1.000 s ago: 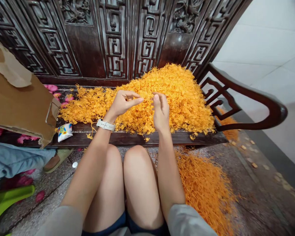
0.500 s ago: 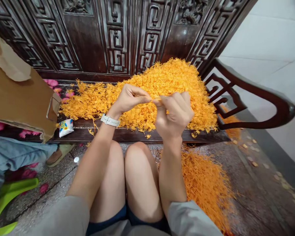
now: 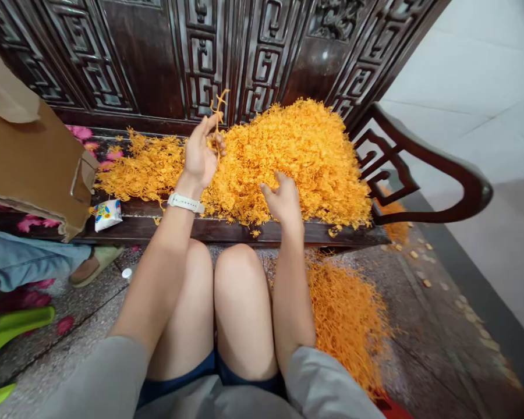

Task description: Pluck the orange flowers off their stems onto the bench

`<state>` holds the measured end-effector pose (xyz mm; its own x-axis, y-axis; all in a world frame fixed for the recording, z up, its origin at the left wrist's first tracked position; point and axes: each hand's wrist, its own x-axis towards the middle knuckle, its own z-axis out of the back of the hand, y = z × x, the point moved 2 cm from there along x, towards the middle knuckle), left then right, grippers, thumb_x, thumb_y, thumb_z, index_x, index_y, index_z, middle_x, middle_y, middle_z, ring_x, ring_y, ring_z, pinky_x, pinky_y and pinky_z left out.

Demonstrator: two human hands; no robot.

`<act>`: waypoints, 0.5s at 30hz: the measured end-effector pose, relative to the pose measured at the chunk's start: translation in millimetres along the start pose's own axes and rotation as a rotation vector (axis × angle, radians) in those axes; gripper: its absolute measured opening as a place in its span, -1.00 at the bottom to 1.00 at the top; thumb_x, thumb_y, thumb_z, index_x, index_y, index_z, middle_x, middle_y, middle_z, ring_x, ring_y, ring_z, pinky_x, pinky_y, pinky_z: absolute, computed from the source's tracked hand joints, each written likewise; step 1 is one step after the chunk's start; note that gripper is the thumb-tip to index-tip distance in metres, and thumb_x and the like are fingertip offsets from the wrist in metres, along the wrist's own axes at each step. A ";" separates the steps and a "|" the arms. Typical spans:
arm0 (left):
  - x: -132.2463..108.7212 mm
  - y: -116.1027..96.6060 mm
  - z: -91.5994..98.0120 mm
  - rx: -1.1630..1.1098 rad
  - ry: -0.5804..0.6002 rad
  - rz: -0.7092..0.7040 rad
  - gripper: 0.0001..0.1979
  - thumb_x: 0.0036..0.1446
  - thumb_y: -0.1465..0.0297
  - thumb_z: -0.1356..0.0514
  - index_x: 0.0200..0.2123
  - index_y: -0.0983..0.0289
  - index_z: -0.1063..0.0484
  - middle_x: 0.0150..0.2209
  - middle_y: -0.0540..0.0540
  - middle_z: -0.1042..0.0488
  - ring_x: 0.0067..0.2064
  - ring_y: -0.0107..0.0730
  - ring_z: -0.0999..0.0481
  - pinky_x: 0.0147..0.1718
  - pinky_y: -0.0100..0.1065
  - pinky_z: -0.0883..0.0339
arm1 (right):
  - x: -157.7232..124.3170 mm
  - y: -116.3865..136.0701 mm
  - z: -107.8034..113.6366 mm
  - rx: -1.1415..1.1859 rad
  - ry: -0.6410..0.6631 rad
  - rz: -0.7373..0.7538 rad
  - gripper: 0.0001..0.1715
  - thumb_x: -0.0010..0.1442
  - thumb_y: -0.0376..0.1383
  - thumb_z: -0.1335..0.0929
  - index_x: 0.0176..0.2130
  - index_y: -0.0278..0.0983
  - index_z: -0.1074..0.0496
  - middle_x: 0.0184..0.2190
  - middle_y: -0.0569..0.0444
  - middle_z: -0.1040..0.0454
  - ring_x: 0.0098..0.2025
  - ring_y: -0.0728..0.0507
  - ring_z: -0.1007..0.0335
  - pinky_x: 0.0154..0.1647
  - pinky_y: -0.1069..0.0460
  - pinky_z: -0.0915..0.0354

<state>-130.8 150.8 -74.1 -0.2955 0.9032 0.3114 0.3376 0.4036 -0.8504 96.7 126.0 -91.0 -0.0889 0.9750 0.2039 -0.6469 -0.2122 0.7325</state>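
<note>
My left hand (image 3: 202, 152), with a white watch band on its wrist, is raised in front of the bench back. Its fingers hold a thin yellow-orange branching plastic flower piece (image 3: 219, 110), which sticks up above the fingertips. My right hand (image 3: 283, 199) is over the front of a big heap of small yellow-orange plastic flower pieces (image 3: 318, 151), thumb and forefinger apart, with nothing seen in it. That heap lies on the dark wooden bench (image 3: 227, 231) and thins out to the left.
A cardboard box (image 3: 35, 151) stands at the left, a small white packet (image 3: 108, 215) beside it. Orange strands (image 3: 347, 314) heap on the floor at my right. Another person's jeans leg (image 3: 30, 259) and a green plastic stool (image 3: 17, 329) are at the left. A curved armrest (image 3: 445, 145) bounds the right.
My hands, pinched together before, have separated. The left rose leftward with the flower piece; the right dropped lower, its fingers now apart. The whole view has shifted slightly.
</note>
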 end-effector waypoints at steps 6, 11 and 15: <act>-8.5 7.1 -14.7 0.153 0.179 0.015 -0.63 0.28 0.10 -0.35 0.02 0.18 -0.62 -0.31 0.13 -0.54 -0.23 -0.26 -0.59 -0.25 -0.27 -0.43 | 5.7 7.4 -39.5 0.362 0.033 0.184 -0.27 0.34 0.20 -0.39 0.27 -0.16 -0.41 0.10 -0.11 -0.58 -0.14 -0.16 -0.51 0.03 -0.16 -0.44; -13.9 15.6 -24.9 0.145 0.279 0.052 -0.73 0.16 0.23 -0.47 -0.11 0.21 -0.67 -0.40 0.09 -0.51 -0.37 -0.33 -0.52 -0.38 -0.29 -0.38 | 13.0 -1.2 -58.0 0.578 0.122 0.217 -0.47 0.27 0.19 -0.45 -0.10 -0.18 -0.50 -0.31 0.16 -0.52 -0.32 -0.03 -0.32 -0.22 -0.01 -0.31; -5.9 22.5 -19.9 0.205 0.227 0.077 -0.79 0.18 0.21 -0.46 -0.22 0.21 -0.67 -0.50 0.05 -0.41 -0.48 -0.40 -0.37 -0.46 -0.30 -0.25 | 9.1 5.8 -54.9 0.754 0.048 0.184 -0.70 0.23 -0.07 -0.50 -0.25 -0.17 -0.42 -0.43 0.25 -0.35 -0.38 0.02 -0.24 -0.29 0.02 -0.22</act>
<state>-103.6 157.5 -86.6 -0.0614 0.9488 0.3098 0.1570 0.3157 -0.9358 50.5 137.3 -120.6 -0.1890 0.9179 0.3490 0.0700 -0.3419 0.9371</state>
